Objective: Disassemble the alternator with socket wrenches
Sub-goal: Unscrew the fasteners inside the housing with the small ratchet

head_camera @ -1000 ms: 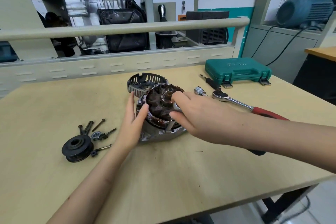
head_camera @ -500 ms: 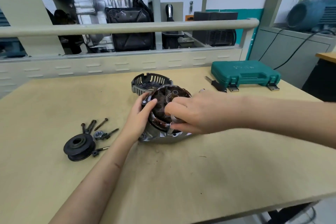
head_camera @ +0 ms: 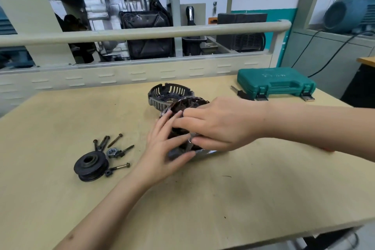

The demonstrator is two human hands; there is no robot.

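The opened alternator (head_camera: 182, 107), with copper windings inside a silver housing, sits mid-table. My left hand (head_camera: 162, 148) grips its near left side, thumb under the housing edge. My right hand (head_camera: 219, 126) reaches over the top and its fingers curl round the core and windings. Behind it lies the removed slotted rear cover (head_camera: 162, 93). A black pulley (head_camera: 90, 165), a nut (head_camera: 111, 152) and several long bolts (head_camera: 115, 140) lie to the left. My right forearm hides the ratchet wrench, apart from a red sliver of handle (head_camera: 328, 150).
A closed green socket case (head_camera: 276, 83) stands at the table's back right, with a small black tool (head_camera: 241, 93) beside it. A beige rail (head_camera: 142, 34) and panel run behind the table, with engine equipment beyond. The table's front edge (head_camera: 284, 231) is close.
My right hand has slid left across the alternator's top and now covers most of it. My left hand has moved from the rim to grip the housing lower down. The view shifted slightly.
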